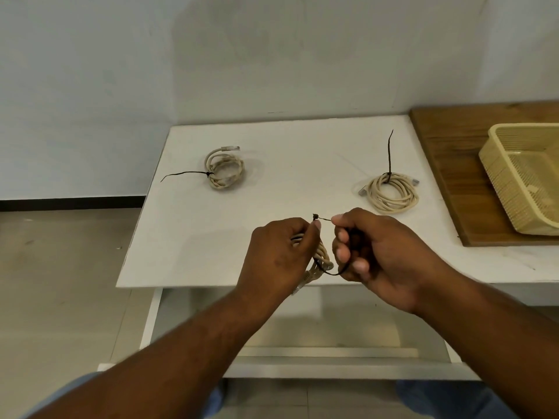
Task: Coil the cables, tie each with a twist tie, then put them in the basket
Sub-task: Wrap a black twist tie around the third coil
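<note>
three beige cables are in view, yet the biggest thing is the white table (272, 140), filling the middle of the frame against a pale wall. a wooden board (444, 164) lies along the table's right side and runs out of the frame's right edge. the yellow slatted basket (499, 176) sits on that board, partly cut off by the frame.

both hands are at lower centre, over the table's near edge, close together but not touching. the left hand (281, 255) has its fingers curled round the third cable (323, 257), a bundle of loops held off the table, with one plug poking out below the hand. the right hand (384, 255) pinches the dark twist tie (316, 217) between thumb and forefinger. its other fingers are curled over the slack. the tie runs from a small knot at the left hand's fingertips across to the right hand. a second stretch of it sags in a loop beneath both hands, back to the bundle.

right of centre, near the board, the right coil (390, 192) lies flat on the table, its black tie (390, 152) pointing towards the wall. at upper left of the tabletop the left coil (225, 172) lies flat too, smaller and tighter. its thin tie tail (184, 173) trails towards the table's left edge.
</note>
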